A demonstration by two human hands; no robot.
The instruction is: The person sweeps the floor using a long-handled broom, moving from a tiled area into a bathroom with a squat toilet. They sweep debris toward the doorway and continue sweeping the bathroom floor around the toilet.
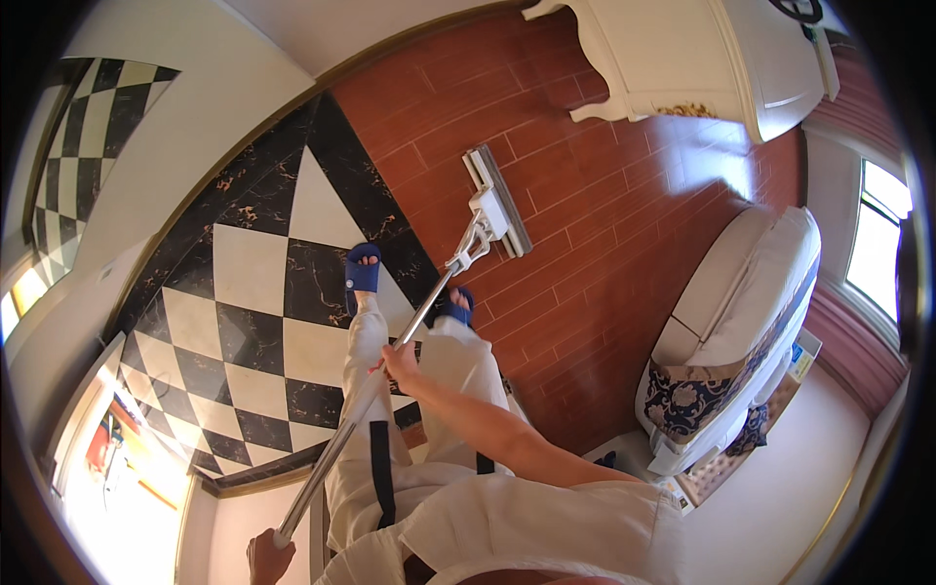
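A sponge mop with a long metal handle (pixel 322 468) slants across the view in front of my legs. My left hand (pixel 270 557) grips the top end of the handle at the lower left. Farther down the handle, my right hand (pixel 402 368) is closed around it, just below a small red mark. The mop's wide white and grey head (pixel 499 201) rests on the reddish-brown tiled floor (pixel 585 285), beyond my feet. Its white lever linkage (pixel 472 245) joins the head to the handle.
My feet wear blue slippers (pixel 363 269). Black-and-white checkered tiles (pixel 251 263) adjoin the reddish floor at a black border. A cream cabinet (pixel 658 58) with curved legs stands at upper right. A bed (pixel 720 292) stands at right, and walls (pixel 241 88) bound the left.
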